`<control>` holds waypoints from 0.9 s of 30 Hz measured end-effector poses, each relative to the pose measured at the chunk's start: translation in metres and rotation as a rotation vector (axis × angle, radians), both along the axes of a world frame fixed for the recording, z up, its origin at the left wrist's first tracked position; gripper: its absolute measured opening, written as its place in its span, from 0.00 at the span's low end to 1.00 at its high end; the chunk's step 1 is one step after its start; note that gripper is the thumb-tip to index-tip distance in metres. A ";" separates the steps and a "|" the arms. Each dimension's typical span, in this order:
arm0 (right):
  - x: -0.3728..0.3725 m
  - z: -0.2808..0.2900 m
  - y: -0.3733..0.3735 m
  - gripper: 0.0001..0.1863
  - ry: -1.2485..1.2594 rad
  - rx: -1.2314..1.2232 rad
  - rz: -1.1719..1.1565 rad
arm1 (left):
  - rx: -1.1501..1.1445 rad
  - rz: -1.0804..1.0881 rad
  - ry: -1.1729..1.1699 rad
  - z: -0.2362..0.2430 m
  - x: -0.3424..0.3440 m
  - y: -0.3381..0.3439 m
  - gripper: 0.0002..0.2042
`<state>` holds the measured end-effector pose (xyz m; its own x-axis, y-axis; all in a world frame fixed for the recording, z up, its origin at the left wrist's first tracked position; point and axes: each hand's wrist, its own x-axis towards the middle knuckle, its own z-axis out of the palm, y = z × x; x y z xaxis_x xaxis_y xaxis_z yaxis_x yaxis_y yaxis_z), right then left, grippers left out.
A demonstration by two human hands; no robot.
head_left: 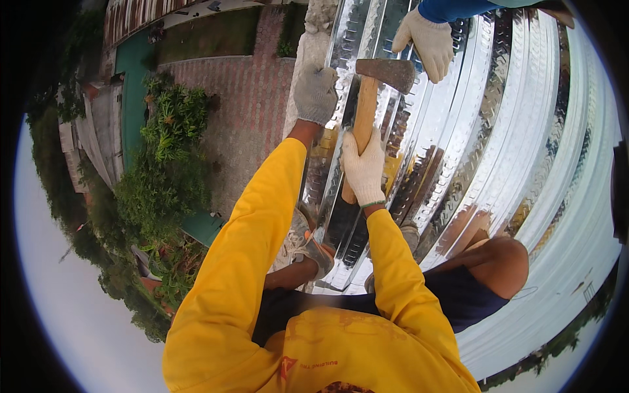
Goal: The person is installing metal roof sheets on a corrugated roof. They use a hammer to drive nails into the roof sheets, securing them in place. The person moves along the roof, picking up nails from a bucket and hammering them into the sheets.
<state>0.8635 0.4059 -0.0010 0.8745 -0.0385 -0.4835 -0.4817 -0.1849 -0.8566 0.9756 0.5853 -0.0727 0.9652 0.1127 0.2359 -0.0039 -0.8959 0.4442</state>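
Head view: the right hand [363, 164] has its gloved fingers wrapped round a wooden-handled hatchet [367, 108], poised over shiny metal sheets [452, 141]. Beyond, the left hand [316, 93] curls beside a concrete ledge [319, 26]; whether it grips anything, I cannot tell. Farther, a co-worker's hand [426, 46] sits near the hatchet's head; a glancing swing could strike it.

Passage: I have ribbed metal sheeting [481, 124] lying open right of my right fingers [349, 152]. Obstructions, ahead: wooden-handled tool [367, 111]; co-worker's gloved hand [429, 42], near it. Obstruction, lower right: wearer's bent knee [504, 265].
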 end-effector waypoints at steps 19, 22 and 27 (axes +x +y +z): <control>-0.011 0.024 0.039 0.29 -0.081 -0.222 0.125 | -0.225 0.095 -0.003 -0.016 -0.001 0.008 0.04; -0.006 0.013 0.040 0.27 -0.007 -0.255 0.171 | -0.205 0.087 -0.048 -0.020 -0.001 0.007 0.04; 0.005 0.060 0.041 0.26 0.019 -0.198 -0.005 | -0.240 0.073 0.038 -0.022 -0.005 0.011 0.06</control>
<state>0.8689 0.4473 0.0586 0.8650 -0.1387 -0.4822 -0.4985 -0.3466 -0.7946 0.9706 0.5960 -0.0951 0.9602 0.2305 0.1575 0.0775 -0.7619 0.6430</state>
